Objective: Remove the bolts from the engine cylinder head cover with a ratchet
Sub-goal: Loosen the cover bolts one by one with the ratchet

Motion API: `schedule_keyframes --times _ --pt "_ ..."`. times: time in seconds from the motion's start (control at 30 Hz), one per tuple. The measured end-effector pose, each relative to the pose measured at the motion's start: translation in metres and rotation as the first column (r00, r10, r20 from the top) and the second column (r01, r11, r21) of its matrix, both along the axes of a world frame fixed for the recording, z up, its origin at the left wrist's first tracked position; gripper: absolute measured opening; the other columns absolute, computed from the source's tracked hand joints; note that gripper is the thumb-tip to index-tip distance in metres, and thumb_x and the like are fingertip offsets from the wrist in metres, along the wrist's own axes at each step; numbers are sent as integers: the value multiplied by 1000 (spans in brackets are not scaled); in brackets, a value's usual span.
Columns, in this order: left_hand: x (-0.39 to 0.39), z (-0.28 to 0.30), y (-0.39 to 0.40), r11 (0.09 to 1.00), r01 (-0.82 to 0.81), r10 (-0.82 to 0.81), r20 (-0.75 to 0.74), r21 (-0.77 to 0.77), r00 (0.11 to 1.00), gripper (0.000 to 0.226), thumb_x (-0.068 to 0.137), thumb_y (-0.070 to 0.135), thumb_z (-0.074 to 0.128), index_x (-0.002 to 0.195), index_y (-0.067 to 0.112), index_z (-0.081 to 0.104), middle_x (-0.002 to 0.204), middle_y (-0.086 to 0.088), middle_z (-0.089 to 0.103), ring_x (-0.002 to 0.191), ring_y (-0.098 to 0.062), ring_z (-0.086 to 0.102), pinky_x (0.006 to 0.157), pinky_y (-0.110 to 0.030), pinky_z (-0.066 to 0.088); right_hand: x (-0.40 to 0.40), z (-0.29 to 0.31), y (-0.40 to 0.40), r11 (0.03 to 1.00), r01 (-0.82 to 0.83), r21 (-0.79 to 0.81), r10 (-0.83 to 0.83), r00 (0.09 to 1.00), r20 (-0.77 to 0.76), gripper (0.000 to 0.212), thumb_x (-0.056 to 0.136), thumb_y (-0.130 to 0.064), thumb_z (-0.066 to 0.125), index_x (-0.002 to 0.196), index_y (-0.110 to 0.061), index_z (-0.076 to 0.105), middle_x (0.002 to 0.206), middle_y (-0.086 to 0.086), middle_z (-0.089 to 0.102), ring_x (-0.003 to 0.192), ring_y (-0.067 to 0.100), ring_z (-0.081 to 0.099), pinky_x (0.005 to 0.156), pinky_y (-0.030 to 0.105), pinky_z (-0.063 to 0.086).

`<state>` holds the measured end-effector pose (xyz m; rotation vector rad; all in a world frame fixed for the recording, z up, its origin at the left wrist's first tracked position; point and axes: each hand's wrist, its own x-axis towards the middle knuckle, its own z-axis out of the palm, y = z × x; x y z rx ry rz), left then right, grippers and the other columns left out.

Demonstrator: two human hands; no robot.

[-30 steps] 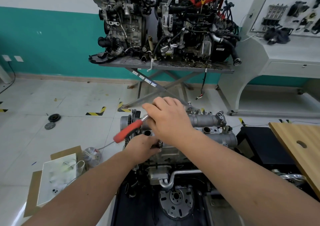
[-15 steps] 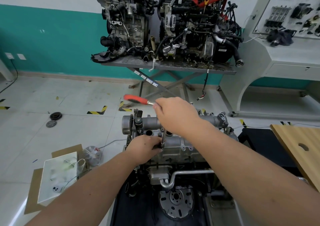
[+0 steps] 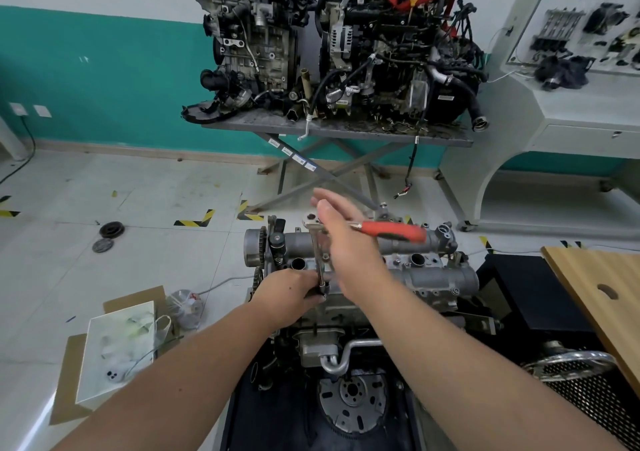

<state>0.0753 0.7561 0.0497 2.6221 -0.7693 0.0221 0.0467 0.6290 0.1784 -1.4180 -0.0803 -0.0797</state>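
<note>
On the workshop floor at far left lie two dark round discs, and nearer the camera a flattened cardboard box carries a white sheet and a crumpled clear plastic bag. Next in from there, a person's left hand reaches to the near left corner of the engine cylinder head cover, its fingers curled round the lower end of a slim extension bar where the socket meets the cover; the bolt itself is hidden beneath socket and fingers. The bar rises, tilted slightly, to the ratchet, whose metal head sits above the cover's left end. The right hand is at that head, palm turned left and fingers stretched out straight and loose, blurred; it lies against the tool near the head without closing round it. The ratchet's red handle points to the right, level above the cover's far side, well clear of either hand's grasp. Beyond, two engines stand on a grey scissor-leg table against a teal-and-white wall. At right are a white display console, a wooden board with an oval hole, and a metal mesh basket.
</note>
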Motion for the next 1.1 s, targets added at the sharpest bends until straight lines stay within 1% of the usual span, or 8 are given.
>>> schedule_keyframes --times 0.1,0.2,0.43,0.67,0.77,0.87,0.97,1.1 --pt "-1 -2 -1 1000 17 -15 68 -23 998 28 93 36 66 107 11 66 88 3 68 77 -21 65 61 -33 50 7 -16 -6 781 314 -540 38 839 542 27 96 -13 62 122 -19 70 137 -4 59 127 11 52 103 28 44" --pt "1 1 0 999 30 -31 -10 -42 999 33 93 39 65 113 12 62 102 1 67 88 -21 66 75 -37 54 15 -17 -10 491 558 -669 216 666 714 35 78 8 66 108 -8 75 122 6 68 118 32 58 93 46 49" --pt "0 3 -3 996 -2 2 8 84 1000 28 97 41 57 112 17 62 106 -2 69 98 -24 64 74 -35 47 14 7 -16 197 508 -839 427 725 540 46 93 -38 43 126 -11 61 104 5 60 97 28 55 86 42 43" --pt "-2 8 -2 999 3 -1 -23 45 1000 19 95 38 60 93 20 54 97 -3 68 91 -26 63 69 -34 45 15 29 -18 67 280 -958 451 848 279 46 103 -42 30 134 -20 55 113 1 58 103 24 53 89 41 44" --pt "-2 7 -2 999 7 -7 -13 32 1000 19 95 38 59 98 19 58 99 1 68 93 -23 62 69 -33 43 20 43 -12 117 139 -983 406 897 175 30 105 -38 36 96 -25 62 88 -4 58 80 18 57 67 36 44" --pt "-2 5 -1 1000 14 -14 -5 16 1000 16 94 38 59 101 23 60 100 4 68 94 -21 63 67 -31 40 23 53 -13 463 -151 -873 218 975 -53 30 103 -29 45 76 -23 56 66 1 66 58 16 62 53 31 45" --pt "-2 5 -1 1000 9 -9 11 19 1000 18 94 40 59 107 27 61 105 6 69 98 -21 63 71 -31 42 21 45 -17 954 -220 -203 136 923 -361 18 102 -16 48 87 -9 56 59 0 63 65 22 70 52 23 49" --pt "-1 3 -1 1000 -3 3 -1 31 1000 21 93 40 60 105 23 60 102 4 69 97 -23 64 72 -33 46 15 20 -14 931 -10 366 169 899 -404 24 97 -20 56 74 -17 54 76 1 64 75 14 68 72 32 41"
